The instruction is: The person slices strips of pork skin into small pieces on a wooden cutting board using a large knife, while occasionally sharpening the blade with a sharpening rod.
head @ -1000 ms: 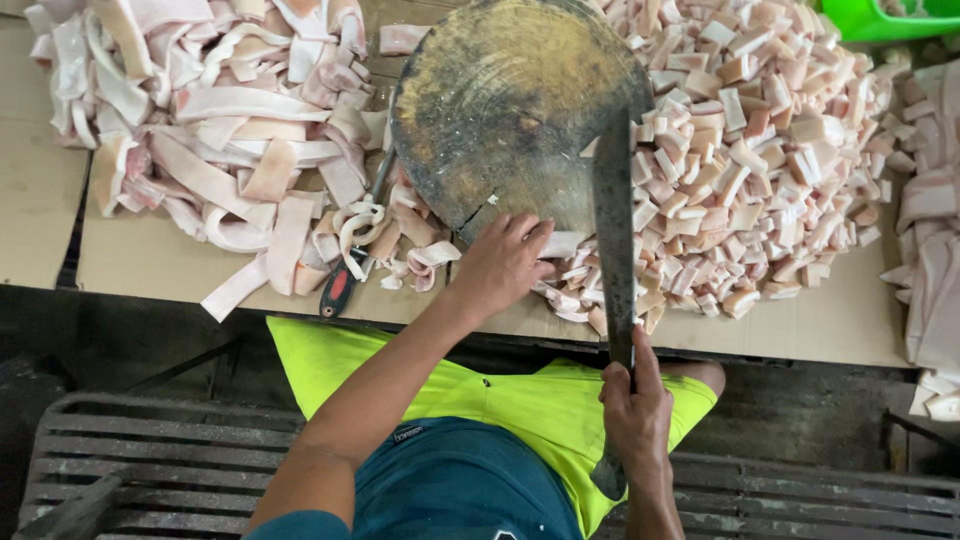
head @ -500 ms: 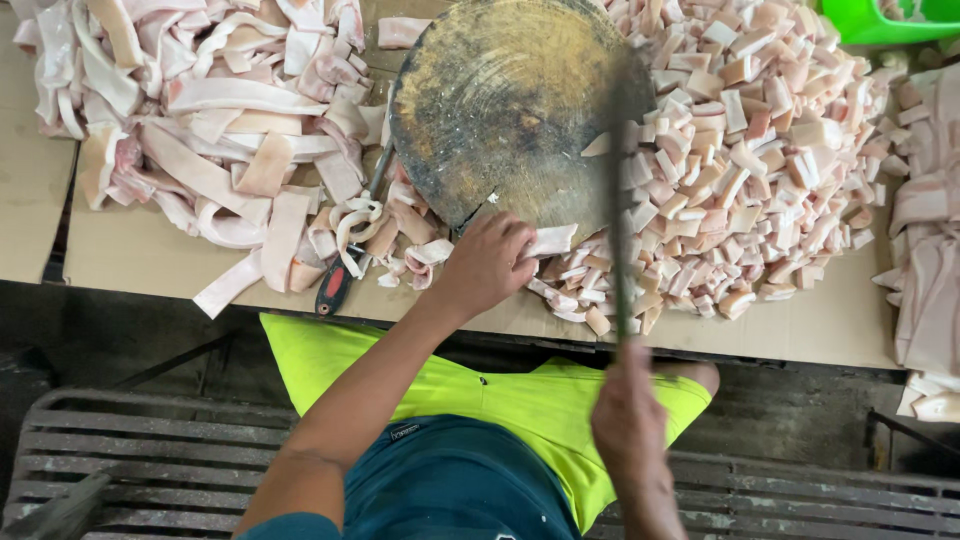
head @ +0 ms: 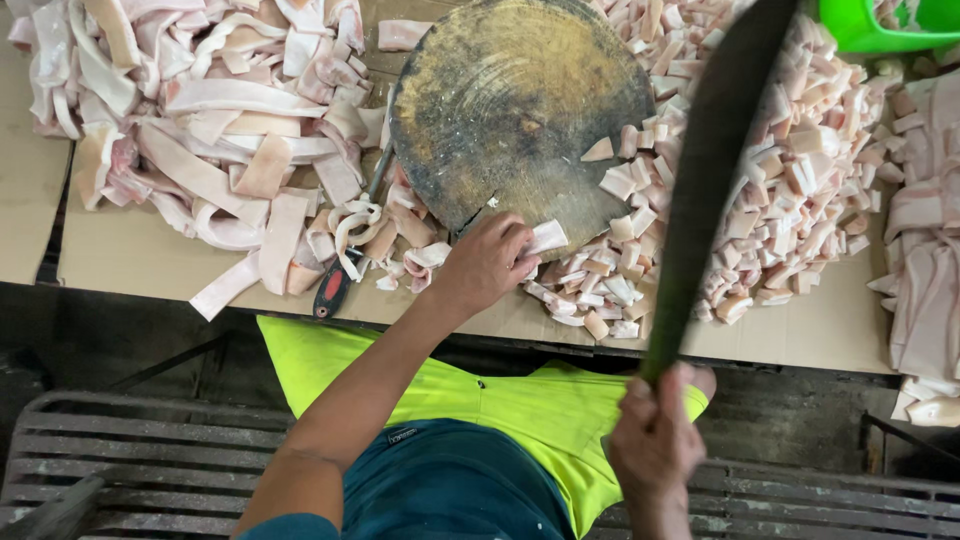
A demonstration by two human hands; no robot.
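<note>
At the near edge of the round wooden chopping block (head: 520,110), seen from the head camera, the left hand (head: 487,265) lies with its fingers curled over a pale strip of meat (head: 547,237), pinning it where the block meets the cardboard-covered table (head: 130,250). The right hand (head: 655,440) sits lower in the view, over the lap, closed in a fist round the handle of a long dark cleaver blade (head: 712,170); the blade is raised and slants up to the right, crossing above the heap of small cut pieces (head: 800,190) that lies right of the block. A few cut pieces rest on the block's right edge, and more spill beneath the left hand. Left of the block lies a heap of long uncut strips (head: 200,130), pink and white. A knife with a red and black handle (head: 335,285) lies between that heap and the block. A green plastic container (head: 885,25) shows at the top right corner.
</note>
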